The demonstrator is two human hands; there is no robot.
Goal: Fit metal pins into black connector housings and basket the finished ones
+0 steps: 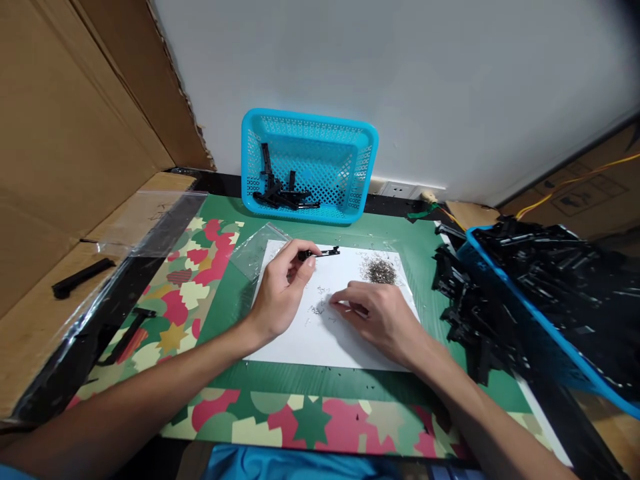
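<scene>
My left hand (283, 287) pinches a small black plastic part (327, 253) between thumb and fingers, above the back left of a white sheet (300, 343). My right hand (377, 317) is closed, its fingertips low over the sheet beside a few scattered small metal pieces (317, 310); whatever is between the fingertips is too small to make out. Behind that hand, a dense pile of tiny brownish metal pieces (380, 270) lies on the sheet's right side.
A blue basket (310, 120) holding several black parts stands at the back. Another blue basket (535, 313) at right overflows with black parts, some spilled beside it. Black parts (83, 278) also lie at left, near plastic bags and cardboard (75, 87).
</scene>
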